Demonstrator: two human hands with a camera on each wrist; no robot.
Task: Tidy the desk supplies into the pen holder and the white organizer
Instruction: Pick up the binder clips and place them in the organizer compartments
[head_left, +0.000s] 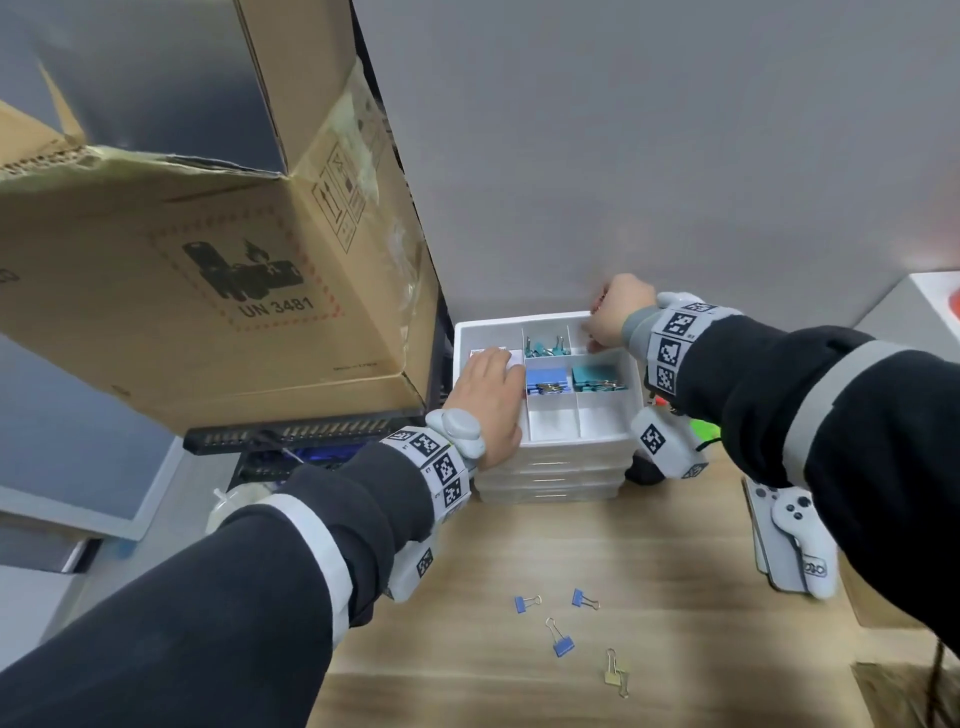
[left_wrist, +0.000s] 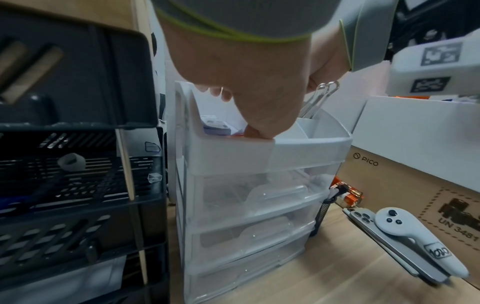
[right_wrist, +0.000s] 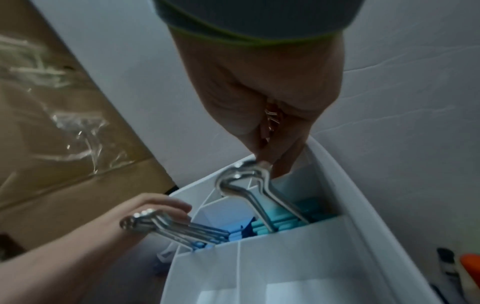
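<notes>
The white organizer (head_left: 519, 319) sits on top of a clear drawer unit (left_wrist: 246, 216). Its middle compartments hold teal binder clips (head_left: 545, 345) and blue binder clips (head_left: 545, 379). My left hand (head_left: 488, 384) lies over the organizer's left compartment, fingers resting on its contents. My right hand (head_left: 592, 332) hovers over the back right compartment, and its curled fingers hold small rose-gold clips (right_wrist: 271, 117). Three loose blue clips (head_left: 561, 642) and a yellow clip (head_left: 617, 673) lie on the wooden desk in front. The black mesh pen holder (left_wrist: 320, 216) stands right of the drawers, mostly hidden.
A large cardboard box (head_left: 208, 260) looms on the left above a black crate (left_wrist: 78, 164). A white controller (head_left: 795, 540) lies on a phone at the desk's right. More boxes (left_wrist: 415, 164) stand behind it. A grey wall backs the organizer.
</notes>
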